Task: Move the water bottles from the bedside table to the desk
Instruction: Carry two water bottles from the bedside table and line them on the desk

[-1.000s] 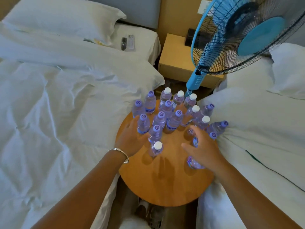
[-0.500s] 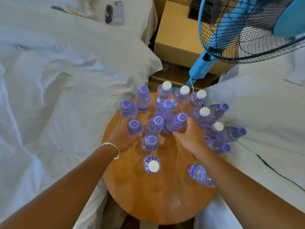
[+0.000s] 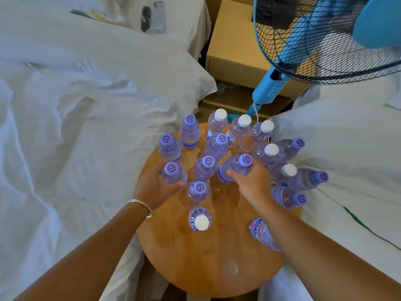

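Both hands grip bottles on the round table (image 3: 208, 263): the left hand (image 3: 155, 187), a bangle (image 3: 141, 205) on its wrist, curls its fingers round the body of a purple-capped bottle (image 3: 173, 173) at the table's left edge, and the right hand (image 3: 251, 181) wraps round a second purple-capped bottle (image 3: 235, 166) near the middle, which leans to the left.

Two beds flank the table, the left bed (image 3: 76, 137) with rumpled white sheets, the right bed (image 3: 347, 159) touching the table's right rim. A blue fan (image 3: 325, 38) stands beyond the table, and behind it is a pale wooden nightstand (image 3: 234, 46).

More bottles (image 3: 219, 144) crowd the far half of the table, some capped purple, some white; those on the right tilt toward the right bed. Nearer, one white-capped bottle (image 3: 200, 219) stands upright alone, and another bottle (image 3: 263, 234) is partly hidden under the right forearm.

Two dark-and-grey remotes (image 3: 154, 17) lie on the left bed near the top of the view.
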